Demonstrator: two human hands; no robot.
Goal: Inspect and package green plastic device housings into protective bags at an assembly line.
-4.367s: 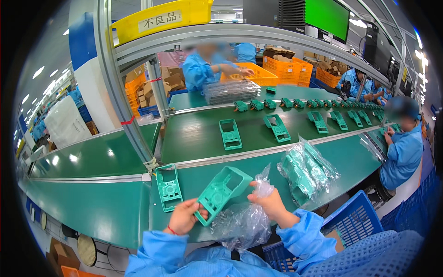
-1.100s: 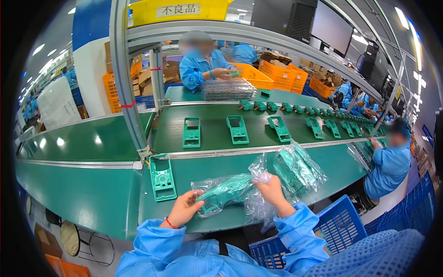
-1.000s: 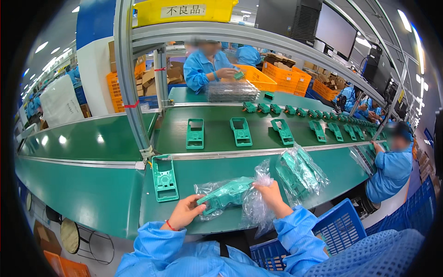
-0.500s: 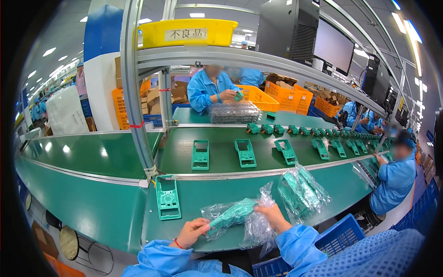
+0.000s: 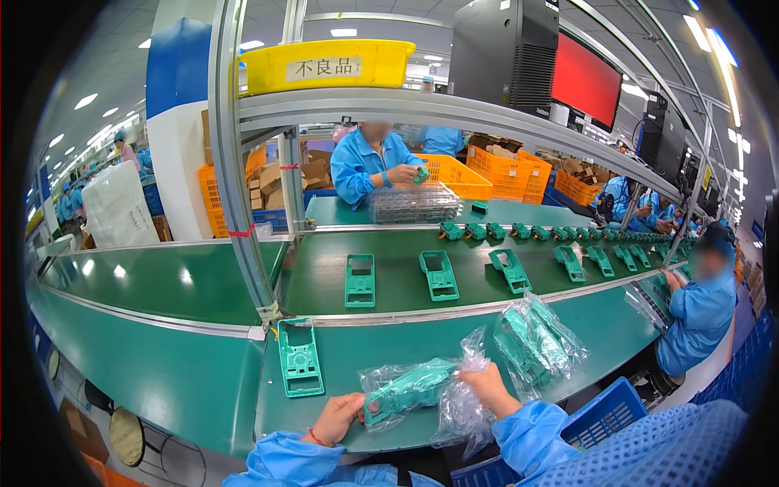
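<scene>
A green plastic housing (image 5: 410, 388) lies in a clear bag just above the bench's near edge, tilted up toward the right. At its left end my left hand (image 5: 337, 420) is closed, fingertips pinching the housing through or beside the film. My right hand (image 5: 490, 390) grips the bunched clear plastic bag (image 5: 464, 414) at the other end. Left of the hands, an unwrapped green housing (image 5: 300, 359) rests on the bench. Several more bagged green housings (image 5: 535, 341) lie just beyond my right hand.
On the conveyor belt (image 5: 324, 276) behind the bench, several green housings stand in a row, with small green parts (image 5: 475, 231) beyond them. A metal post (image 5: 241, 195) rises at left. A blue crate (image 5: 604, 414) sits low at right. Co-workers (image 5: 698, 308) sit nearby.
The bagged housing has turned a little, showing more of its openings. Both hands keep their grip. The monitor screen has gone from pale to red, and the view has shifted slightly.
</scene>
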